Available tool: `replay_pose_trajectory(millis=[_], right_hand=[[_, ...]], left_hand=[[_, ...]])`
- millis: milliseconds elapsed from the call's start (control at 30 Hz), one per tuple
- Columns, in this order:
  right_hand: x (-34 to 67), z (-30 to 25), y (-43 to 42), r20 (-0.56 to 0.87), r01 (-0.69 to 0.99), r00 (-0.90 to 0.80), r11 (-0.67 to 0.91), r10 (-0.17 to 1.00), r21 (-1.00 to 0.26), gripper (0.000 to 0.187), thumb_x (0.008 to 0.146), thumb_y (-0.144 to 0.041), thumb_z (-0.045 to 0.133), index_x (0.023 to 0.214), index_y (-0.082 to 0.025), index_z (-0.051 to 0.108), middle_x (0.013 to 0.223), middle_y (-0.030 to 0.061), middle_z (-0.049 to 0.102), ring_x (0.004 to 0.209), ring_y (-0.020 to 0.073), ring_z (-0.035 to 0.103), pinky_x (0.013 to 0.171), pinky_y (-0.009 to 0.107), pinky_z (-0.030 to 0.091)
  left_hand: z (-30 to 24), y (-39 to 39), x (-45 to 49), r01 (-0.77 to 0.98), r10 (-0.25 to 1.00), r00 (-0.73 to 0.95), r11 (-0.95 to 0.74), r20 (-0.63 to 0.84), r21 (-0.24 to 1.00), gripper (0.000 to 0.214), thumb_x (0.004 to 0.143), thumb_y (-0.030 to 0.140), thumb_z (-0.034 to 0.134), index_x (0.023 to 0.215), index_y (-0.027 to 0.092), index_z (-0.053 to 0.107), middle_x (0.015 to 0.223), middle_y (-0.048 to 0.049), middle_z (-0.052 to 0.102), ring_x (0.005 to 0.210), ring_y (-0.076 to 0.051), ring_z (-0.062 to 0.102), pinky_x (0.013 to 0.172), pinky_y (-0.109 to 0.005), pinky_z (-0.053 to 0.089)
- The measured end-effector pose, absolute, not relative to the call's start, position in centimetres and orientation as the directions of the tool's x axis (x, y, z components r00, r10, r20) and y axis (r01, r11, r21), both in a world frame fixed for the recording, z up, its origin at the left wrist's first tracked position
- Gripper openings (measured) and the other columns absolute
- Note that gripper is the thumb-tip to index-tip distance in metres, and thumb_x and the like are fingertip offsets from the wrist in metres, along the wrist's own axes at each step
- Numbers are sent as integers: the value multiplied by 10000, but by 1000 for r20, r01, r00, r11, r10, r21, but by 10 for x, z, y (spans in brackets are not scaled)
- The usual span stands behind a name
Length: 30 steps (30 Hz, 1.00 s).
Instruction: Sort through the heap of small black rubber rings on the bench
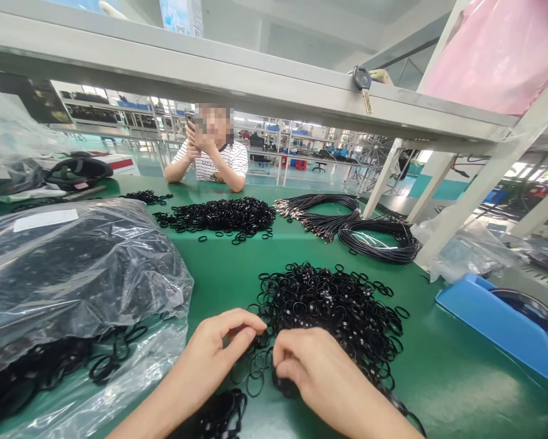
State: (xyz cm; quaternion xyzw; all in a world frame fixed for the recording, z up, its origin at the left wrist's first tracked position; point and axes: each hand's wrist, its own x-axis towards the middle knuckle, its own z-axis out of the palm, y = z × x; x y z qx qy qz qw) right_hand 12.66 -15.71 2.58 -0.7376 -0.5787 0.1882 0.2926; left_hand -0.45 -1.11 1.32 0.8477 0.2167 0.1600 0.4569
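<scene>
Hands meet at the bench's near edge: left hand (219,347) pinches thin black rubber rings (333,305) between thumb and fingertips; right hand (310,372), fingers curled together, presses into the glossy heap's near rim. Crinkled clear plastic bag (72,268) crowds the left edge; smooth green bench mat (228,268) lies open between the heaps.

Bare green bench (228,268) lay open just beyond the hands (265,360). A plastic bag (77,268) crowded their left; a heap of black rings (333,305) blocked ahead-right.
</scene>
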Motion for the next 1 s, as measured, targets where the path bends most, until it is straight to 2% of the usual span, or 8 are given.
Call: replay_pose_trajectory(millis=[133, 233, 433, 567, 667, 767, 867, 1000], right_hand=[[132, 25, -153, 45, 422, 400, -140, 915, -896, 162, 767, -77, 509, 756, -215, 593, 642, -52, 589, 625, 109, 551, 592, 194, 402], [132, 21, -149, 15, 324, 429, -139, 903, -936, 131, 758, -101, 517, 753, -194, 609, 639, -30, 603, 612, 125, 575, 583, 213, 435], [129, 12, -142, -66, 155, 428, -145, 901, -977, 106, 727, -92, 520, 757, -163, 593, 580, -39, 562, 528, 113, 571, 484, 191, 413], [122, 13, -142, 119, 326, 422, -29, 899, -945, 226, 746, -46, 520, 874, -203, 620, 752, -17, 606, 661, 125, 601, 548, 195, 443], [119, 9, -144, 393, 588, 324, 143, 860, -796, 304, 773, -25, 561, 903, -270, 685, 956, 7, 611, 832, 146, 596, 682, 221, 462], [121, 0, -144, 551, 714, 223, 250, 804, -654, 204, 847, -111, 570, 851, -269, 701, 901, 10, 635, 796, 154, 590, 709, 240, 454], [127, -5, -144, 553, 694, 294, 223, 779, -684, 173, 887, -152, 511, 813, -237, 643, 799, -7, 643, 727, 147, 592, 668, 227, 447], [144, -6, -143, 436, 674, 511, -30, 741, -739, 153, 916, -243, 463, 805, -228, 566, 750, -11, 606, 666, 158, 568, 604, 244, 434]], left_hand=[[13, -19, -3, 175, 428, 904, -341, -13, 924, 164, 881, 332, 530, 927, 265, 672, 846, 30, 687, 811, -171, 606, 718, -252, 447], [12, -24, 0, 153, 445, 896, -342, 16, 927, 126, 848, 284, 578, 945, 251, 652, 857, 18, 672, 752, -157, 586, 663, -242, 445], [12, -31, -2, 56, 399, 895, -543, 199, 838, 143, 854, 169, 540, 885, 272, 635, 937, 22, 620, 751, -129, 572, 637, -217, 420], [7, -29, -4, 112, 475, 864, -503, 166, 857, 120, 855, 199, 532, 827, 241, 641, 829, 14, 637, 708, -146, 553, 642, -237, 414], [1, -25, -2, 122, 524, 851, -264, 36, 957, 95, 817, 223, 576, 790, 198, 663, 687, 15, 636, 627, -144, 561, 606, -240, 427], [-2, -22, 1, 101, 517, 854, -66, -52, 993, 118, 765, 267, 647, 747, 156, 680, 609, 12, 629, 547, -130, 559, 546, -228, 419], [-2, -20, 2, 74, 555, 831, -54, -31, 996, 138, 731, 283, 688, 715, 147, 689, 574, 16, 619, 546, -130, 560, 553, -228, 413], [0, -10, 0, 121, 631, 776, -155, 4, 981, 150, 751, 307, 665, 718, 161, 670, 529, 37, 597, 524, -130, 548, 525, -222, 389]])
